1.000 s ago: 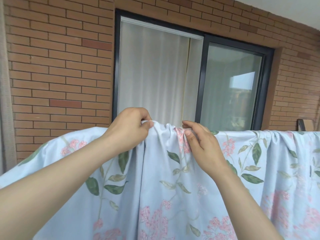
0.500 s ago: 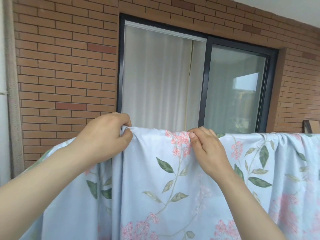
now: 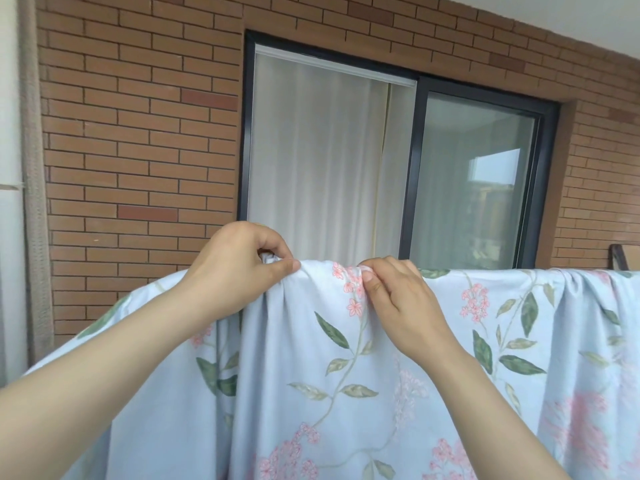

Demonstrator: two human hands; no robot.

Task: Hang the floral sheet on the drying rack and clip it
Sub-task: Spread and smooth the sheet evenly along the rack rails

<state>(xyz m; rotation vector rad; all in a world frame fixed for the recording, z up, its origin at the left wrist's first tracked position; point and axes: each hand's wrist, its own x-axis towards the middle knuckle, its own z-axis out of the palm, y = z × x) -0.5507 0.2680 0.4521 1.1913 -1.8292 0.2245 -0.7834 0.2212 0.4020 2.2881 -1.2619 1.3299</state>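
Observation:
The floral sheet (image 3: pixel 346 368), pale blue with pink blossoms and green leaves, hangs draped over a high rail that it hides completely. Its top fold runs across the view from lower left to the right edge. My left hand (image 3: pixel 235 271) pinches a bunched bit of the top fold between thumb and fingers. My right hand (image 3: pixel 398 299) grips the same fold a short way to the right, fingers curled over the top. No clip shows in either hand.
Close behind the sheet stands a brick wall (image 3: pixel 138 150) with a dark-framed sliding window (image 3: pixel 412 168) and white curtains. A pale pipe or post (image 3: pixel 33 202) runs down the left edge. A brown framed object (image 3: pixel 623 258) leans at far right.
My left hand slid left along the top fold, spreading the bunched cloth, then came back a little toward the right hand. The right hand stayed gripping the fold.

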